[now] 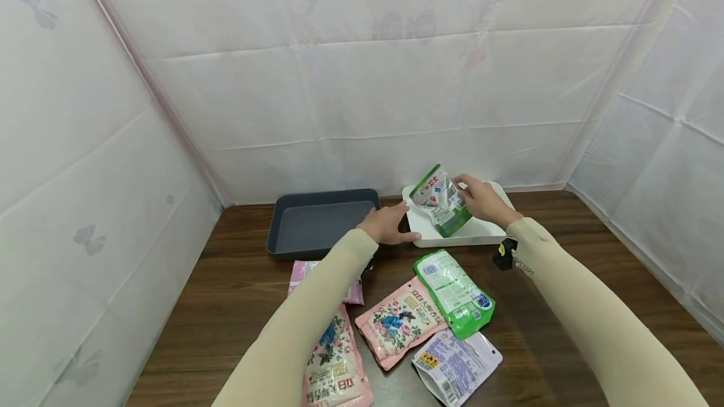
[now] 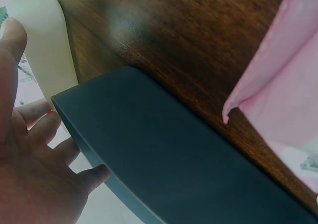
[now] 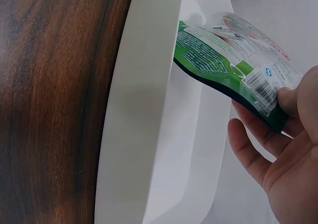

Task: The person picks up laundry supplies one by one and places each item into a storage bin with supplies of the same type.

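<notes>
My right hand (image 1: 485, 201) pinches a green and white pouch (image 1: 444, 203) by its edge, over the white tray (image 1: 485, 239). The right wrist view shows the thumb on the printed face of the pouch (image 3: 233, 70) near its barcode, with fingers behind. The pouch is tilted, its lower end within the tray's rim. My left hand (image 1: 389, 223) is spread between the dark grey tray (image 1: 325, 231) and the white one, fingers reaching to the white tray's left end. In the left wrist view that hand (image 2: 39, 149) holds nothing; whether it touches either rim I cannot tell.
Nearer on the wooden table lie a green pouch (image 1: 455, 294), a pink floral pouch (image 1: 401, 322), a purple pouch (image 1: 457, 366) and another pink floral pouch (image 1: 337, 369). A pink-purple packet (image 1: 354, 294) is partly hidden by the left sleeve. White sheeting (image 1: 351, 93) hangs behind the trays.
</notes>
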A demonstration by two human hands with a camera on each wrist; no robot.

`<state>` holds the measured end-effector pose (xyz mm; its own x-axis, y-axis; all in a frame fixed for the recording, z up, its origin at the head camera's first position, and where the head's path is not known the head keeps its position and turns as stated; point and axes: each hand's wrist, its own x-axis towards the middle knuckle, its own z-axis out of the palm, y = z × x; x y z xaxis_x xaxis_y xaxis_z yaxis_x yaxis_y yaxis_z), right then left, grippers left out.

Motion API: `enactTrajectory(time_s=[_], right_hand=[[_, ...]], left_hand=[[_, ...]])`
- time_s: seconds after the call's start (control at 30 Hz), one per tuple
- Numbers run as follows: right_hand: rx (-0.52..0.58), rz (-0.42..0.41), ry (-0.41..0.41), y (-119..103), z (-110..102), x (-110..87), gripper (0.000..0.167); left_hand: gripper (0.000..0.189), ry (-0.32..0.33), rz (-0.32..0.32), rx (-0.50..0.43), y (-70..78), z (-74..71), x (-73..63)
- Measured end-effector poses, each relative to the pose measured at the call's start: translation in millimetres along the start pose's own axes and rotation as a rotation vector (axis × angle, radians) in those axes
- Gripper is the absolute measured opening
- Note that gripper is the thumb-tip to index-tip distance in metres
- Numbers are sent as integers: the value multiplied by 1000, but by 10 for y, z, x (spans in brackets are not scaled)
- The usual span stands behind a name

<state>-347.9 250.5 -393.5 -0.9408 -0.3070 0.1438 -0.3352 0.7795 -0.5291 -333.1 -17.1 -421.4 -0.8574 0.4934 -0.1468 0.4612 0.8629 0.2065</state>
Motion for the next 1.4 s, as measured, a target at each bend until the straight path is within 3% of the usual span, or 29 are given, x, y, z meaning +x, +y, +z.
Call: enactTrajectory(time_s=[0.67, 1.07, 1.4], right_hand=[[4, 59, -36, 14, 70, 39, 37], [-27, 13, -25, 28, 24, 5, 48], [-79, -57, 9, 46, 7, 6, 15]], left_hand=[[88, 4, 0, -7, 45, 15, 22], [88, 2, 2, -3, 38, 23, 33], [87, 3, 9, 2, 45, 2, 11]])
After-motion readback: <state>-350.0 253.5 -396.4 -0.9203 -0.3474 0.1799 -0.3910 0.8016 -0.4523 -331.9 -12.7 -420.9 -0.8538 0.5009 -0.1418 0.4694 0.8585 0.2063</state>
